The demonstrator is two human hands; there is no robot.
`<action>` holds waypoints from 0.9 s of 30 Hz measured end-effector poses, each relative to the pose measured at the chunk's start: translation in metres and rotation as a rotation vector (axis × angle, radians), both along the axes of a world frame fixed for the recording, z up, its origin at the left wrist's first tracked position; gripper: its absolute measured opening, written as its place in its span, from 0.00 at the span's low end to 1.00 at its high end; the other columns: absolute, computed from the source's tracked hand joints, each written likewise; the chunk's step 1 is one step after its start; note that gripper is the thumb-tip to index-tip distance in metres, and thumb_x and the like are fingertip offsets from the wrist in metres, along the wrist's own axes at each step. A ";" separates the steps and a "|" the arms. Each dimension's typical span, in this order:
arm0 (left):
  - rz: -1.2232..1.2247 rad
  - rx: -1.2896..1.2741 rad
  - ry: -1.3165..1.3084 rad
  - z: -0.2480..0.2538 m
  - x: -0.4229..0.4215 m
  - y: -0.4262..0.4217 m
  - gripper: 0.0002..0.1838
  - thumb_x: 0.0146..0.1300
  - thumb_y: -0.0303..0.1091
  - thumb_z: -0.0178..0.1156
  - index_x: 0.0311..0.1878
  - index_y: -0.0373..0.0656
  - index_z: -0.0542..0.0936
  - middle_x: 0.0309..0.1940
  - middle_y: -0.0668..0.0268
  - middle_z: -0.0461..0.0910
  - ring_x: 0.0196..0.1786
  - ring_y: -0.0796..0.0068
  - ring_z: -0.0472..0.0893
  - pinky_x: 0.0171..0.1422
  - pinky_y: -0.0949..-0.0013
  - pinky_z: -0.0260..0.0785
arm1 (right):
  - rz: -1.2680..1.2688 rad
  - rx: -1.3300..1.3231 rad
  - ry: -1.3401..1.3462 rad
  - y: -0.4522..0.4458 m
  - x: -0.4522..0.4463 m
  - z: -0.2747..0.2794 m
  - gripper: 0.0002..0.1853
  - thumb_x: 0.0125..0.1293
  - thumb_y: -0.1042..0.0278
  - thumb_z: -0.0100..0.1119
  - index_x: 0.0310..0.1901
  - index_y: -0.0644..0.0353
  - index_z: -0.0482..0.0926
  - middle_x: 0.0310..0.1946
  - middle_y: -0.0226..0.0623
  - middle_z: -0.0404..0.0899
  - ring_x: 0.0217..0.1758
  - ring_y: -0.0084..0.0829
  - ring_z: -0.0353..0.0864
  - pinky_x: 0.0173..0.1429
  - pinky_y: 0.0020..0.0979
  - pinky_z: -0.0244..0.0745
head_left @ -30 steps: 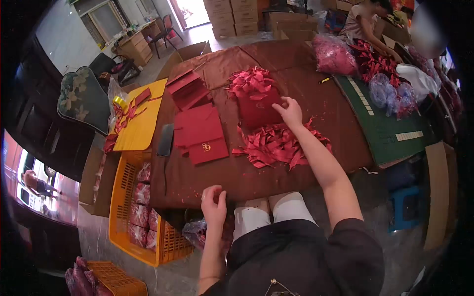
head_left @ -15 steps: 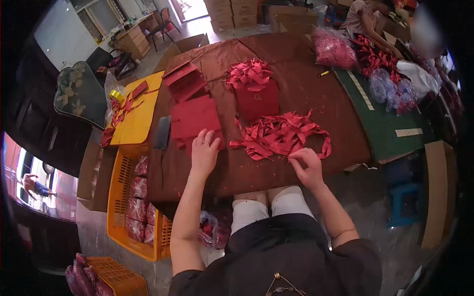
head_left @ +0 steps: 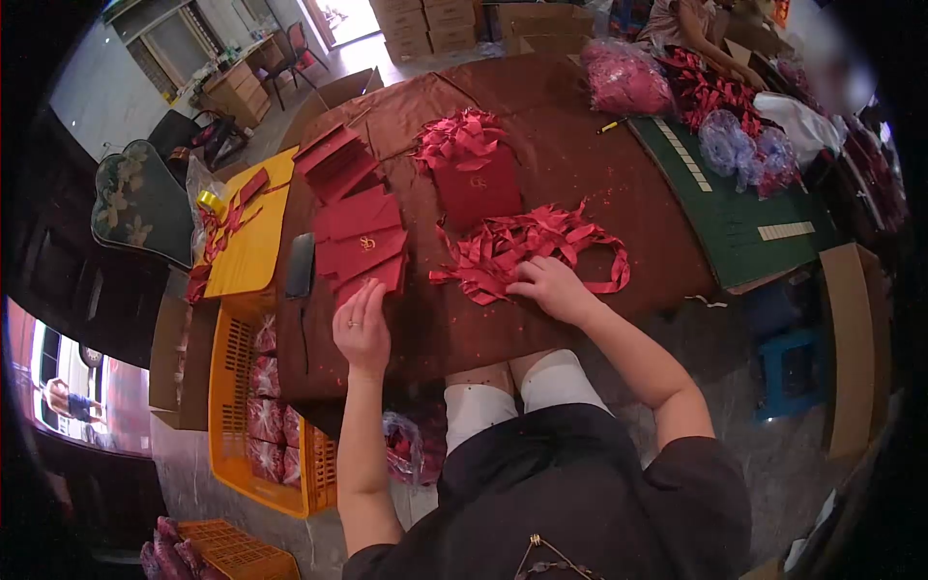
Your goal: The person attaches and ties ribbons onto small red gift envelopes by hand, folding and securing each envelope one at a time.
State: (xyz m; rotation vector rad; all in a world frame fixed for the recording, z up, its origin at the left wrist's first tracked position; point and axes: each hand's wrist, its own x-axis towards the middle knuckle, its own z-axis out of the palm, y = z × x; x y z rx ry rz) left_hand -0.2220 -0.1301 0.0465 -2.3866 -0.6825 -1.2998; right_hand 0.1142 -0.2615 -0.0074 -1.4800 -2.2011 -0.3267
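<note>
My left hand (head_left: 362,329) is at the near edge of the flat red bags (head_left: 362,242), its fingers pressed together; what they hold, if anything, is too small to make out. A gold emblem shows on the top bag. On the loose heap of red ribbons (head_left: 561,235), my right hand (head_left: 549,286) has its fingers curled around ribbon at the near side. Behind that heap lies a dark red bag stack (head_left: 477,188) with a gold mark, and more ribbons (head_left: 459,137) bunch at its far end.
The brown-covered table (head_left: 619,184) carries folded red bags (head_left: 336,162), a dark phone (head_left: 301,266), a yellow board (head_left: 251,242) and a green mat (head_left: 720,217). An orange crate (head_left: 227,396) of wrapped red packs stands left. Another person (head_left: 691,24) is at the back right.
My left hand has drawn back from over the flat bags to their near edge, uncovering the gold emblem. My right hand has moved from the table's front side onto the ribbon heap. The view has shifted slightly.
</note>
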 end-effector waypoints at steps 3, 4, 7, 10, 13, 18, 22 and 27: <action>-0.080 -0.030 -0.223 0.013 -0.008 -0.012 0.09 0.63 0.15 0.57 0.42 0.40 0.80 0.48 0.58 0.86 0.47 0.59 0.86 0.53 0.62 0.76 | 0.101 -0.003 -0.039 0.013 0.005 -0.003 0.13 0.58 0.67 0.61 0.45 0.47 0.85 0.44 0.31 0.79 0.52 0.37 0.77 0.56 0.38 0.74; -0.122 -0.235 -0.360 0.021 -0.008 -0.023 0.08 0.66 0.15 0.56 0.43 0.38 0.81 0.45 0.59 0.86 0.47 0.63 0.86 0.53 0.65 0.75 | 0.108 0.000 -0.040 0.016 0.006 -0.001 0.13 0.58 0.67 0.61 0.45 0.47 0.85 0.44 0.31 0.79 0.52 0.37 0.77 0.56 0.38 0.74; -0.186 -0.750 -0.645 0.044 -0.006 -0.048 0.07 0.73 0.17 0.54 0.46 0.33 0.81 0.38 0.66 0.84 0.45 0.77 0.82 0.51 0.73 0.74 | 0.094 -0.079 -0.036 0.015 0.002 0.017 0.07 0.59 0.68 0.62 0.40 0.50 0.83 0.45 0.30 0.79 0.53 0.36 0.78 0.57 0.38 0.73; -0.114 -0.968 -0.491 0.033 -0.001 -0.039 0.08 0.74 0.20 0.54 0.49 0.31 0.82 0.37 0.65 0.84 0.44 0.80 0.81 0.51 0.75 0.72 | 0.091 0.152 0.363 0.019 -0.013 0.046 0.08 0.56 0.72 0.67 0.39 0.54 0.82 0.46 0.31 0.81 0.53 0.37 0.80 0.57 0.41 0.74; -0.037 -0.954 -0.435 -0.012 0.008 -0.029 0.12 0.73 0.27 0.54 0.51 0.30 0.83 0.39 0.53 0.86 0.45 0.69 0.86 0.54 0.66 0.76 | -0.061 0.237 0.822 0.022 -0.026 0.079 0.08 0.62 0.77 0.67 0.42 0.58 0.83 0.41 0.37 0.84 0.48 0.36 0.84 0.53 0.35 0.78; 0.190 -1.096 -0.242 -0.003 0.033 -0.048 0.20 0.60 0.38 0.74 0.50 0.36 0.83 0.37 0.54 0.86 0.38 0.63 0.85 0.48 0.64 0.76 | 0.097 0.334 1.318 0.029 -0.026 0.141 0.06 0.73 0.79 0.60 0.49 0.65 0.81 0.46 0.31 0.84 0.50 0.19 0.81 0.57 0.23 0.75; 0.327 -0.633 -0.102 -0.042 0.028 -0.043 0.20 0.52 0.35 0.77 0.47 0.41 0.84 0.40 0.59 0.84 0.45 0.58 0.80 0.54 0.59 0.73 | 0.348 0.573 1.284 -0.009 -0.035 0.205 0.07 0.75 0.81 0.56 0.51 0.67 0.80 0.48 0.35 0.82 0.53 0.23 0.81 0.61 0.25 0.74; 0.155 -0.914 -0.346 -0.032 0.033 -0.055 0.18 0.51 0.32 0.76 0.46 0.42 0.84 0.36 0.63 0.82 0.45 0.59 0.78 0.53 0.59 0.72 | 0.290 0.503 0.948 -0.066 -0.071 0.215 0.10 0.66 0.83 0.62 0.47 0.65 0.83 0.44 0.38 0.78 0.48 0.30 0.78 0.54 0.28 0.73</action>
